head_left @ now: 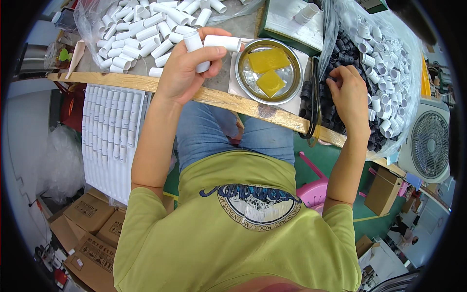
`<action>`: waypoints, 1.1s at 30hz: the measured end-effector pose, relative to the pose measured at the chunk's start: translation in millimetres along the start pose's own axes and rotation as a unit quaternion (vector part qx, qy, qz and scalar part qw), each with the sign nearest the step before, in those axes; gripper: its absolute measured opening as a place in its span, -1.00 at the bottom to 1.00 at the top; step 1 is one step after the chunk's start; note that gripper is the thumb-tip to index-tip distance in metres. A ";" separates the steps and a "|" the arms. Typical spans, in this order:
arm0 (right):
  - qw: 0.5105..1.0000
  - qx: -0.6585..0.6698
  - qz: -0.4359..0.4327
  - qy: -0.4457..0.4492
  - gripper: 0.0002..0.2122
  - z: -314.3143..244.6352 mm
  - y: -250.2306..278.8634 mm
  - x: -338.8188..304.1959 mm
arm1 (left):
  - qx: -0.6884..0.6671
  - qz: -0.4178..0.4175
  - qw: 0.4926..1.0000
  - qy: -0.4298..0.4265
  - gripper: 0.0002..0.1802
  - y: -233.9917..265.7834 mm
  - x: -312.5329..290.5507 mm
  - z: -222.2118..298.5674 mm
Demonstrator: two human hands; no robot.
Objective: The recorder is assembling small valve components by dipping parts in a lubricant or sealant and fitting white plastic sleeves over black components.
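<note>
My left hand (187, 65) is closed around two white plastic tubes above the table edge. One tube (193, 46) stands roughly upright between the fingers; the other tube (224, 43) lies across the fingertips, pointing right. My right hand (349, 92) reaches over a heap of small black plastic rings (343, 51). Its thumb and forefinger are bent close together at the heap, and whatever they pinch is too small to make out. Between the hands sits a round metal bowl (238, 73) with two yellow sponge-like pieces (268, 60) in clear liquid.
White tubes (146, 33) are heaped at the far left. Small white sleeves (386, 82) fill a plastic bag at right. Black cords (315, 102) hang over the wooden table edge (224, 97). A green-and-white box (287, 29) stands behind the bowl; a tray of tubes (111, 126) is lower left.
</note>
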State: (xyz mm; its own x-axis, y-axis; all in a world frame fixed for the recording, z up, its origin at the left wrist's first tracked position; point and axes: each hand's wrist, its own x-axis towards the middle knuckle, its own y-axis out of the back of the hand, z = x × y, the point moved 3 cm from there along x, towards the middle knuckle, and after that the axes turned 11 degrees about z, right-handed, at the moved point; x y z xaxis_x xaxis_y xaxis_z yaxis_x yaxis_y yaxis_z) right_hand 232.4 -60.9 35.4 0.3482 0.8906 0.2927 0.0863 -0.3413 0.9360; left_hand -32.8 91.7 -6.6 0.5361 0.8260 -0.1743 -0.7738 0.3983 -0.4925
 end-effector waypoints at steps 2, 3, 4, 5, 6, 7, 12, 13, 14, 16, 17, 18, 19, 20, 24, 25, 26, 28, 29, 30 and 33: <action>1.000 -0.004 -0.006 -0.003 -0.89 -1.1 3.5 -0.4 | 0.024 0.005 1.000 -0.005 -0.69 3.8 -2.9 0.7; 1.000 0.009 -0.008 -0.015 -0.89 -4.6 7.4 -0.3 | 0.050 0.010 0.999 -0.013 -0.68 6.4 -3.9 1.3; 0.999 0.021 -0.009 -0.027 -0.90 -8.7 11.0 -1.0 | 0.051 0.010 0.999 -0.012 -0.68 7.2 -6.2 2.0; 0.999 0.021 -0.009 -0.028 -0.90 -15.6 14.5 -3.2 | 0.071 0.028 0.997 -0.020 -0.68 8.5 -9.3 3.5; 0.995 0.080 0.045 -0.034 -0.91 -25.1 21.7 -6.1 | 0.091 0.046 0.994 -0.027 -0.67 9.3 -12.1 4.3; 0.985 0.138 0.099 -0.041 -0.91 -33.3 25.4 -8.0 | 0.091 0.045 0.995 -0.026 -0.67 9.4 -13.9 3.6; 0.965 0.192 0.066 0.165 -0.88 -76.1 -9.9 -14.5 | 0.172 0.046 0.983 -0.049 -0.69 -0.4 -21.2 0.2; 0.967 0.192 0.055 0.157 -0.90 -81.2 -16.3 -15.2 | 0.173 0.046 0.983 -0.048 -0.69 -1.9 -23.1 -1.1; 0.967 0.192 0.055 0.156 -0.90 -83.4 -20.5 -16.0 | 0.204 0.050 0.976 -0.052 -0.68 -2.9 -24.8 -2.6; 0.963 0.167 0.075 0.200 -0.91 -87.2 -25.2 -19.4 | 0.235 0.050 0.969 -0.055 -0.68 -6.3 -27.4 -6.1; 0.972 0.134 0.033 0.191 -0.86 -85.8 -30.5 -23.6 | 0.244 0.051 0.965 -0.076 -0.69 -9.2 -29.0 -7.8; 0.973 0.130 0.035 0.187 -0.86 -84.5 -31.6 -24.7 | 0.253 0.049 0.961 -0.096 -0.69 -12.2 -30.4 -9.6; 0.968 0.138 0.065 0.197 -0.88 -84.4 -30.7 -25.2 | 0.252 0.042 0.962 -0.095 -0.69 -14.6 -32.5 -11.9; 0.963 0.145 0.096 0.206 -0.90 -84.7 -28.4 -26.3 | 0.291 0.058 0.945 -0.140 -0.69 -16.3 -35.5 -11.6; 0.889 0.429 0.159 0.009 -0.90 -77.0 -19.7 -29.0 | 0.367 0.050 0.866 -0.337 -0.66 -33.1 -45.3 -18.6; 0.841 0.525 0.123 -0.048 -0.90 -79.0 -21.3 -32.1 | 0.353 0.020 0.844 -0.403 -0.64 -40.4 -48.0 -19.3; 0.799 0.586 0.095 -0.094 -0.90 -79.8 -25.3 -37.1 | 0.345 0.009 0.848 -0.402 -0.64 -46.7 -48.7 -22.1; 0.749 0.640 0.084 -0.145 -0.89 -74.6 -29.3 -42.7 | 0.390 0.002 0.777 -0.494 -0.66 -58.8 -53.5 -20.9; 0.752 0.635 0.092 -0.150 -0.89 -69.1 -23.5 -45.3 | 0.389 -0.016 0.780 -0.489 -0.67 -62.0 -52.7 -22.2; 0.786 0.598 0.089 -0.129 -0.86 -64.8 -14.8 -48.4 | 0.387 -0.021 0.781 -0.489 -0.67 -65.7 -56.1 -22.2; 0.889 0.405 0.184 -0.112 -0.76 -33.5 14.9 -56.2 | 0.215 -0.025 0.966 -0.142 -0.66 -69.7 -54.5 -27.5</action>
State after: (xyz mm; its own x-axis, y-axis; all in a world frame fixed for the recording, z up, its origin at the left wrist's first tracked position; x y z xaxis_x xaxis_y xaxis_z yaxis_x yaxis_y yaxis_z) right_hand 182.8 -105.9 39.5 0.6618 0.6219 0.4186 0.5393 -0.7828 0.3105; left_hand 1.2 8.0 13.7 0.5097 0.8530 0.1120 -0.8505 0.5193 -0.0841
